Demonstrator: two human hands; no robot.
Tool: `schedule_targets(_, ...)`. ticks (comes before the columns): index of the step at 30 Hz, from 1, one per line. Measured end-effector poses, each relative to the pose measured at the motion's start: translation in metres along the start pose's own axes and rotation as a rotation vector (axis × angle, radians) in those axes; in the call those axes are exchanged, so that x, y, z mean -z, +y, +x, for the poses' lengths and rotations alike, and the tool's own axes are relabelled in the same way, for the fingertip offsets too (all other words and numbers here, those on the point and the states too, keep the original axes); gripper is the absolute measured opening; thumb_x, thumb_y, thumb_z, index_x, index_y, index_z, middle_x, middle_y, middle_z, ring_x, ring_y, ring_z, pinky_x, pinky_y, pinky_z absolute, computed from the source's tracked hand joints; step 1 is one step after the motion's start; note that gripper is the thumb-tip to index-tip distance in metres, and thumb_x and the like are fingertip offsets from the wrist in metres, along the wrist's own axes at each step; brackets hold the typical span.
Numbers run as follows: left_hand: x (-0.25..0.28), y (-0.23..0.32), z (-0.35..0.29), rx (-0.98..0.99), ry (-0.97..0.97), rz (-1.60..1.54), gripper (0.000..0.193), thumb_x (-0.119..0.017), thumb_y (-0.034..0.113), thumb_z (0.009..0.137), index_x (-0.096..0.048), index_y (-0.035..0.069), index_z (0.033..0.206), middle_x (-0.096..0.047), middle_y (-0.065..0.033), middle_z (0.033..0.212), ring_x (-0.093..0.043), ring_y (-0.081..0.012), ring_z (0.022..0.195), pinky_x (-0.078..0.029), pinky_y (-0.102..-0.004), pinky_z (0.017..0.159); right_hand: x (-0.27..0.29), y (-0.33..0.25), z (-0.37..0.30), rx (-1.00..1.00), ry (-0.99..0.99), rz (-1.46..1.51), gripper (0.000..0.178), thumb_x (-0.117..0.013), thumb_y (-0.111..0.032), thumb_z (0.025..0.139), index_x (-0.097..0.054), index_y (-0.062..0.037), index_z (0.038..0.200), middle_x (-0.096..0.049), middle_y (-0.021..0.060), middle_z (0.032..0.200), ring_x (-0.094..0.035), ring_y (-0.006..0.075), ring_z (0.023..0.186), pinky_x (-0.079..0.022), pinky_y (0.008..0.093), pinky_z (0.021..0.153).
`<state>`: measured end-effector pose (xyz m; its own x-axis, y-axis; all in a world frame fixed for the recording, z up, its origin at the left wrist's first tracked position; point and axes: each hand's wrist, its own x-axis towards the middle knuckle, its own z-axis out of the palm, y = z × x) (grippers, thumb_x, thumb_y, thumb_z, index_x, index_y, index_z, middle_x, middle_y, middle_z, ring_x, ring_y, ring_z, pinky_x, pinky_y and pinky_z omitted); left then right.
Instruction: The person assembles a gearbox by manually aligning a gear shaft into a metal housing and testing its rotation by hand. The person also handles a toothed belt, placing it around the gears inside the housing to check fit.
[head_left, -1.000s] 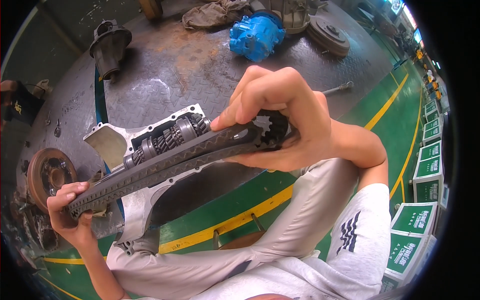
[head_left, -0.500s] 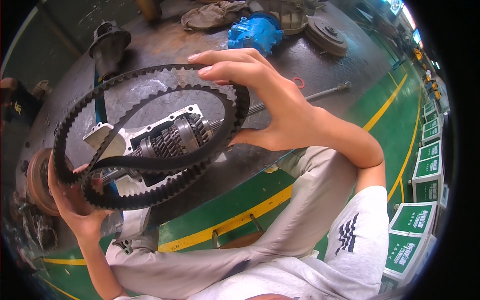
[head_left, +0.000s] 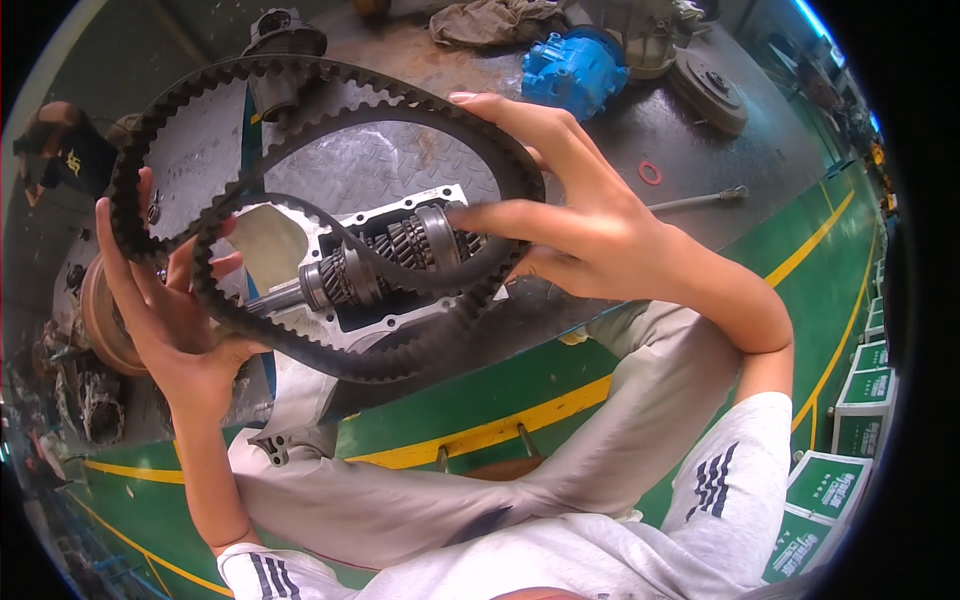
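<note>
A black toothed belt (head_left: 513, 165), twisted into overlapping loops, is held up between my two hands. My left hand (head_left: 190, 320) supports its left end, fingers spread upward behind and through the loops, thumb at the lower strand. On the right side, my right hand (head_left: 590, 215) holds the belt's bend, with one finger at the upper edge and another reaching across the inside of the loop. Below and behind the belt lies an open gearbox housing (head_left: 452, 195) with a row of gears (head_left: 405, 240) on a shaft. Belt strands hide parts of the housing and gears.
The dark metal table (head_left: 680, 225) carries a blue cast part (head_left: 572, 75), a round disc (head_left: 708, 90), a cloth (head_left: 490, 22), a red ring (head_left: 650, 173) and a metal rod (head_left: 700, 200). Another person's arm (head_left: 40, 145) shows at far left. Green-white boxes (head_left: 825, 485) stand right.
The belt has risen and shifted right with both hands, and its loops have spread wider. My right fingers have parted, one now lying inside the loop. The view has shifted too.
</note>
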<state>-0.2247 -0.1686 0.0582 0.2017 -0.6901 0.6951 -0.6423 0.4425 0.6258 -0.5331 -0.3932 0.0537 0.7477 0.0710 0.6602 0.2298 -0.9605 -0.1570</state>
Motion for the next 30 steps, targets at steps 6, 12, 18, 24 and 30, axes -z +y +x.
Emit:
schedule_targets(6,-0.001,0.005,0.003,-0.029,0.16,0.016,0.103,-0.084,0.031,0.098,-0.021,0.007,0.175,-0.032,-0.0191,0.178,-0.058,-0.0392,0.147,-0.053,-0.0395,0.112,0.006,0.037,-0.006,-0.088,0.215,-0.233,0.025,-0.091,-0.01,0.073,-0.073,-0.0018,0.089,-0.056,0.0263,0.16,-0.06,0.0446,0.137,-0.052,0.0462,0.108)
schedule_targets(12,-0.022,0.012,-0.004,0.071,0.19,-0.02,0.076,-0.07,0.008,0.103,-0.034,0.006,0.17,-0.036,-0.0163,0.177,-0.056,-0.0352,0.149,-0.048,-0.0401,0.117,0.018,0.183,-0.029,-0.309,0.422,-0.805,0.027,-0.09,-0.023,0.084,-0.076,-0.0049,0.098,-0.063,0.0171,0.15,-0.058,0.0389,0.13,-0.052,0.0463,0.107)
schedule_targets(18,-0.03,0.027,-0.008,-0.025,0.012,0.096,0.052,-0.07,0.011,0.099,-0.06,0.006,0.15,-0.048,-0.0205,0.166,-0.064,-0.0316,0.138,-0.055,-0.0439,0.108,-0.001,0.277,-0.077,-0.738,0.236,-1.051,0.038,-0.083,-0.029,0.092,-0.076,-0.0117,0.125,-0.054,0.0203,0.157,-0.053,0.0437,0.139,-0.053,0.0539,0.11)
schedule_targets(24,-0.038,0.067,-0.003,-0.284,-0.491,0.165,0.036,-0.073,0.011,0.092,-0.073,0.001,0.127,-0.067,-0.0248,0.142,-0.074,-0.0368,0.119,-0.06,-0.041,0.1,-0.012,0.234,-0.053,-0.584,0.12,-0.84,0.041,-0.073,-0.031,0.101,-0.075,0.0004,0.128,-0.067,0.0278,0.145,-0.061,0.0452,0.135,-0.045,0.0521,0.119)
schedule_targets(30,-0.017,0.159,-0.039,-0.374,-0.702,0.464,0.032,-0.067,0.02,0.087,-0.072,-0.005,0.105,-0.069,-0.014,0.095,-0.073,-0.0238,0.083,-0.057,-0.0354,0.066,-0.049,0.122,-0.036,-0.645,-0.226,-0.001,0.035,-0.058,-0.024,0.115,-0.067,0.0055,0.132,-0.075,0.022,0.117,-0.07,0.0304,0.105,-0.051,0.0363,0.098)
